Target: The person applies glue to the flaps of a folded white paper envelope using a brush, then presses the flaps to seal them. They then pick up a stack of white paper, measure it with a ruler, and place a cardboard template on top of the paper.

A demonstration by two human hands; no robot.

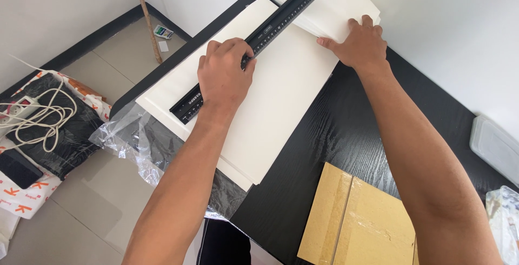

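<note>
A long black ruler (281, 19) lies diagonally across a large white sheet (275, 97) on a black table (330, 140). My left hand (224, 73) presses down on the ruler near its lower end, fingers curled over its edge. My right hand (359, 43) rests flat on a stack of white paper (335, 5) at the far side, fingers spread on its edge. More white sheets lie under the top one.
A flattened brown cardboard piece (357, 216) lies near the table's front. Clear plastic wrap (135, 140) hangs off the left edge. A clear plastic container (494, 146) sits at right. On the floor are a white cable (43, 116), a phone (19, 167) and a wooden stick (146, 16).
</note>
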